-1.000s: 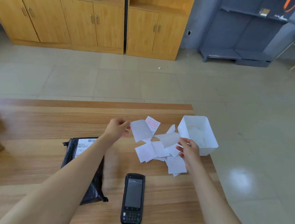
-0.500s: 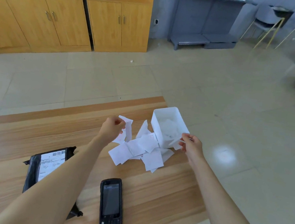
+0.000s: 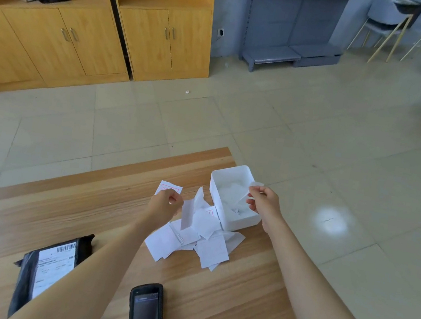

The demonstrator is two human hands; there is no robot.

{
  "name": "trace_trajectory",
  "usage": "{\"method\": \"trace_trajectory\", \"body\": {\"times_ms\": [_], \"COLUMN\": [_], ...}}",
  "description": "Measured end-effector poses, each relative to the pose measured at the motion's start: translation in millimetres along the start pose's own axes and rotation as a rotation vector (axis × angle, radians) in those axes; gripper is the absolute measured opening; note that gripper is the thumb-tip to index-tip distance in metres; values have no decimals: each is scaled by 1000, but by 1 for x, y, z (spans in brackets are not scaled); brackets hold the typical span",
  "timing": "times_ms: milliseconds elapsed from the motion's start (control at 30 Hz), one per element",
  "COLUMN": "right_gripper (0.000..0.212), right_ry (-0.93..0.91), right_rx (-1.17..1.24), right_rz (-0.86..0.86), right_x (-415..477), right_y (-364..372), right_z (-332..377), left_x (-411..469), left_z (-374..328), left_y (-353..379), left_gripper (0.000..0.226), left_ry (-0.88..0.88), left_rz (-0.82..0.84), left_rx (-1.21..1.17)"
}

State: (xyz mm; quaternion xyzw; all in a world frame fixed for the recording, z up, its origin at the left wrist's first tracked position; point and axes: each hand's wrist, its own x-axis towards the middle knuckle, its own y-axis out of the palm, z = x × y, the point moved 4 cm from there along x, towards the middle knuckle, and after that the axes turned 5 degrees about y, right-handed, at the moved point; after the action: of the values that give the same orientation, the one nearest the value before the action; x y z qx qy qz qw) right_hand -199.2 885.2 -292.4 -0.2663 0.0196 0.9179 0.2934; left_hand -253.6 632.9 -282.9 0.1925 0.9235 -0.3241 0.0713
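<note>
Pinching a thin, curling white slip (image 3: 256,184) in the right hand (image 3: 265,203), over the smooth rectangular plastic bin (image 3: 229,172). Gripping a flat red-printed label (image 3: 170,188) in the curled left hand (image 3: 165,205). Between both hands, nearer the body, loose paper rectangles (image 3: 208,245) heaped on grained wood (image 3: 81,222).

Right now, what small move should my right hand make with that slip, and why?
Probably release it: the right hand pinches a pale slip over the rim of the white bin, where other scraps already lie. The left hand grips a red-printed slip.
</note>
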Motion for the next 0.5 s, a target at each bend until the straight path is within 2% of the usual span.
{"method": "trace_trajectory", "body": {"times_ms": [233,500], "right_gripper": [25,32], "right_ry": [143,156], "right_rx": [-122,-115], "right_rz": [61,90], "right_x": [15,9], "right_y": [12,22], "right_z": [-20,-11], "left_x": [13,13], "left_z": [2,0], "left_y": [-4,-9], "left_gripper": [20,20], "left_ry": [-10,37], "left_rz": [7,5], "left_rx": [34,25]}}
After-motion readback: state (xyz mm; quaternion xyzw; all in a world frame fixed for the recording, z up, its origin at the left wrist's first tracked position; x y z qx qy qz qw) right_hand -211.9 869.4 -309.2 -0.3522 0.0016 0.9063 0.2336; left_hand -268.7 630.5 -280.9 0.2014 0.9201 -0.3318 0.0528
